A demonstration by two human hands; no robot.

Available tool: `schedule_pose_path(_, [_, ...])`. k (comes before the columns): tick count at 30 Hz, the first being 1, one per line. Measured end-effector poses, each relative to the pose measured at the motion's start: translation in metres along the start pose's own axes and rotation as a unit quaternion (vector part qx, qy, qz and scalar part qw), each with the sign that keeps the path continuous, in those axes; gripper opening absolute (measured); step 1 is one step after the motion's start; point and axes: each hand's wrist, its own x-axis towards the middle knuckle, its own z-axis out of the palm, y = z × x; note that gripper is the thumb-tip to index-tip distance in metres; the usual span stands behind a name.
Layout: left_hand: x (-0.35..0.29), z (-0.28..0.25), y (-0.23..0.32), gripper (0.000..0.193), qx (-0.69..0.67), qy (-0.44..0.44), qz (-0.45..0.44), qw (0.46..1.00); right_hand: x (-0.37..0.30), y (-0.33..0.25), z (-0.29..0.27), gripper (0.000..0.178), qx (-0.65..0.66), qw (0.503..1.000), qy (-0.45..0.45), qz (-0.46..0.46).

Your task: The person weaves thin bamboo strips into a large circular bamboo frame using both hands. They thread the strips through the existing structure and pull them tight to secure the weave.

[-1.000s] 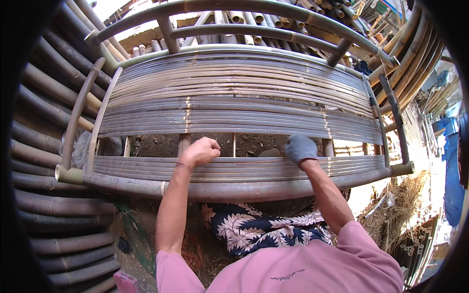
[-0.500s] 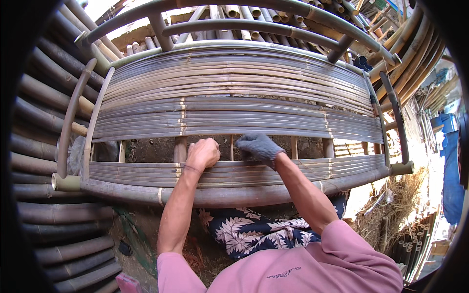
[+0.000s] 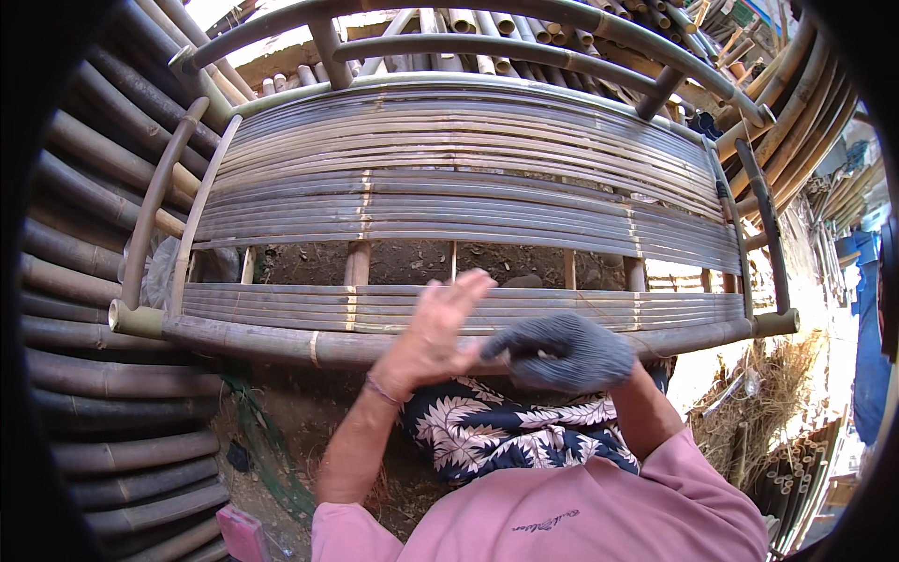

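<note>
Right, both hands are up in front of the near edge, side by side. Bare left hand [image 3: 435, 332]: palm tipped inward, fingers stretched up and away, spread from the thumb, motion-blurred; nothing visible in it. Right hand [image 3: 571, 354] in a grey ribbed knit glove: turned left, fingers and thumb loosely curled around a dark gap, tips next to the left palm. Can't tell if it pinches anything, or if the hands touch.

Work is the long slatted grey-brown bamboo surface [image 3: 449, 131], straight ahead, spanning most of the view. Both hands overlap its thick round bamboo front rail [image 3: 253, 340] in view; contact unclear.

Count: 2 hands, 1 front rail, 2 curved dark bamboo armrests (left one [image 3: 161, 211], right one [image 3: 765, 215]), 2 long backrest rails, 1 narrow front band of thin grey bamboo slats [image 3: 262, 304], 1 wider slatted area behind it.

Edges: one long open slot between band and wider area, dark soil [image 3: 412, 262] below, crossed by supports. Left fingertips overlap the band by the slot's near edge. Left end is tight against stacked dark bamboo poles [image 3: 122, 342]. Near side: navy leaf-print cloth [image 3: 478, 417] just below the hands.
</note>
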Motion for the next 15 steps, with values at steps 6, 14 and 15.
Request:
schedule_pose_path(6, [-0.039,0.033,0.032,0.062,0.005,0.223,-0.335,0.916,0.028,0.009,-0.028,0.032,0.175,0.957,0.226,0.048])
schedule_pose_path(14, [-0.098,-0.039,0.052,0.037,-0.166,-0.120,-0.508,0.837,0.115,0.159,-0.033,0.042,-0.240,0.934,-0.084,0.250])
schedule_pose_path(15, [-0.101,-0.041,0.057,0.034,-0.218,-0.075,-0.442,0.867,0.116,0.161,-0.038,0.042,-0.238,0.938,-0.098,0.234])
